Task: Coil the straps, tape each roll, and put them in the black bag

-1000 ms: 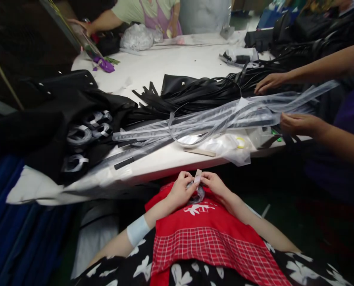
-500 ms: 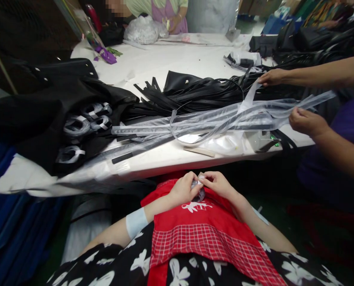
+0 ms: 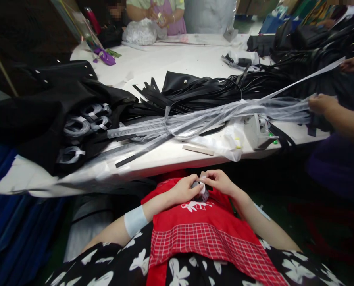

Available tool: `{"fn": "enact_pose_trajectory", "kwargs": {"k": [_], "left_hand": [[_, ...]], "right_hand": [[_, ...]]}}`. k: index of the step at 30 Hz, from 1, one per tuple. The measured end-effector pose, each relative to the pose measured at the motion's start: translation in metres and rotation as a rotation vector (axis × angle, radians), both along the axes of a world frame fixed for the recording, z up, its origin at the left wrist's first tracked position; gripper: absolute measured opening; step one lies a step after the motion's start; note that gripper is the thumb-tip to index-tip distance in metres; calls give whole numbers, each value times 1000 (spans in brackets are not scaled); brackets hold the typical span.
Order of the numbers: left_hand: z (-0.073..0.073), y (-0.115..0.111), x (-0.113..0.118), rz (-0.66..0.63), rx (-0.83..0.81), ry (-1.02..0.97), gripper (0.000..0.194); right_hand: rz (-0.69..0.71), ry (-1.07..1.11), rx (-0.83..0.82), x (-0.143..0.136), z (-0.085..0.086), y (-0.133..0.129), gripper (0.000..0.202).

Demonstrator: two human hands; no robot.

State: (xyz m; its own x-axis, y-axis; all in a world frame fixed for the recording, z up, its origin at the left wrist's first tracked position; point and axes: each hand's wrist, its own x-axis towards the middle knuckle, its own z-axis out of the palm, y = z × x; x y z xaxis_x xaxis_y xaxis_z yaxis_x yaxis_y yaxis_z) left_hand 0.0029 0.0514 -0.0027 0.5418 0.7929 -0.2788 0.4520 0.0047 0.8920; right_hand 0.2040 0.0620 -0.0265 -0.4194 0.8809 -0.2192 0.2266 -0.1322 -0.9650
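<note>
Close to my red apron, my left hand is closed around a small coiled strap in clear plastic. My right hand pinches a white strip lying over that coil. A tan piece of card sticks up between the two hands. Fingers hide much of the coil. On black material to the left rest several similar coils with white bands.
Black straps and clear plastic-covered strips lie across the white table. At its front edge are a flat tan stick and a grey tape dispenser. A co-worker's hand grips strips at right; another person stands across the table.
My hands have shifted slightly, and more of the white strip and card shows. The co-worker's hands at right have moved further right, pulling a pale strip taut.
</note>
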Motion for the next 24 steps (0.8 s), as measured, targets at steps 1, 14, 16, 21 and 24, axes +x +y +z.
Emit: {"fn": "enact_pose_trajectory", "kwargs": {"k": [1,14,16,21,24], "left_hand": [[0,0,0,-14,-2,-25,17],[-4,3,2,-143,30,-150,17],[-3,4,4,-126,5,-139,17],[3,11,3,-65,-377,-180,24],[4,17,-3,-5,-617,-362,29]], "right_hand": [[49,13,-27,4,4,2,36],[250,-66,-141,14,25,16,33],[243,-254,31,10,31,13,25],[283,-815,672,-7,40,-6,14],[303,-819,754,-10,38,-17,19]]}}
